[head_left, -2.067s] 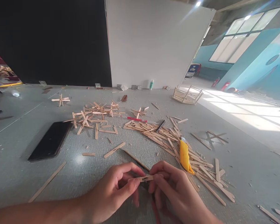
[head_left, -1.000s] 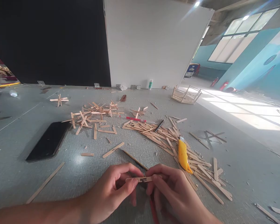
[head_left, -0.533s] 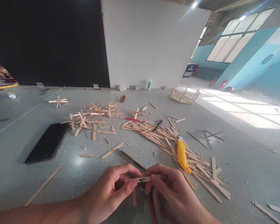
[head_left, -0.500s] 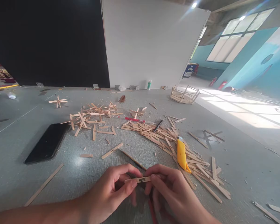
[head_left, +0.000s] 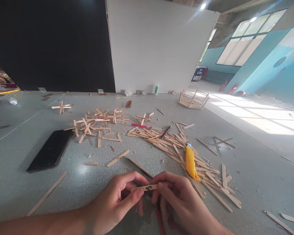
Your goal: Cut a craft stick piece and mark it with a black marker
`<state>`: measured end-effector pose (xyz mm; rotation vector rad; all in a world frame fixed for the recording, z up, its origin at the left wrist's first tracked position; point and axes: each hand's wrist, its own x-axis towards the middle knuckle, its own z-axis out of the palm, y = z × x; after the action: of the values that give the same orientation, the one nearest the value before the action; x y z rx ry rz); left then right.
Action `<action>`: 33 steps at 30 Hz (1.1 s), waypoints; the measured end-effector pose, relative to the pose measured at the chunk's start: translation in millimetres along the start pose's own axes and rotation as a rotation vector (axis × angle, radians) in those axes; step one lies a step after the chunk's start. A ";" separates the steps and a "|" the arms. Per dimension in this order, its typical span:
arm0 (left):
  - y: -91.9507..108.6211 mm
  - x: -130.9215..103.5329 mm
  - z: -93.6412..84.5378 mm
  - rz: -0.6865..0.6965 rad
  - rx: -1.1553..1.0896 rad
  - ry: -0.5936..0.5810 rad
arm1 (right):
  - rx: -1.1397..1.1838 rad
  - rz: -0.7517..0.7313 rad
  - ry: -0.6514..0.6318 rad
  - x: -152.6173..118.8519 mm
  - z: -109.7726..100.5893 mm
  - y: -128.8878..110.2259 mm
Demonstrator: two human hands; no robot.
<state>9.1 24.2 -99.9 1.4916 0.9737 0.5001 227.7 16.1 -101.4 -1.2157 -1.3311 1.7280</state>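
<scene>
A short wooden craft stick with a dark notch or mark at its middle is pinched between both hands, near the bottom centre. My left hand grips its left end between thumb and fingers. On the other end, my right hand closes thumb and fingertips. Just beyond the hands, a thin brown rod lies slanted on the table, its near end hidden behind the fingers. Below the hands, something narrow and red is partly covered.
Loose craft sticks spread in an arc, with a yellow utility knife and a dark pen on them. A black phone lies left. Star-shaped stick pieces, a stick frame and a small bottle stand farther back.
Both hands keep nearly the same grip on the craft stick. The dark notch at its middle looks slightly different. Nothing else on the table has visibly moved.
</scene>
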 end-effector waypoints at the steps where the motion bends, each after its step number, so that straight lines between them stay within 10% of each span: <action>1: -0.3 0.1 0.3 0.002 -0.003 0.003 | -0.004 -0.002 -0.003 -0.1 0.1 -0.3; 33: -5.2 2.5 0.1 0.056 -0.039 -0.005 | -0.035 0.026 -0.017 3.2 -2.4 2.4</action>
<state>9.1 25.7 -105.5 1.4875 0.9155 0.5529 228.8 19.2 -104.7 -1.2456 -1.3658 1.7434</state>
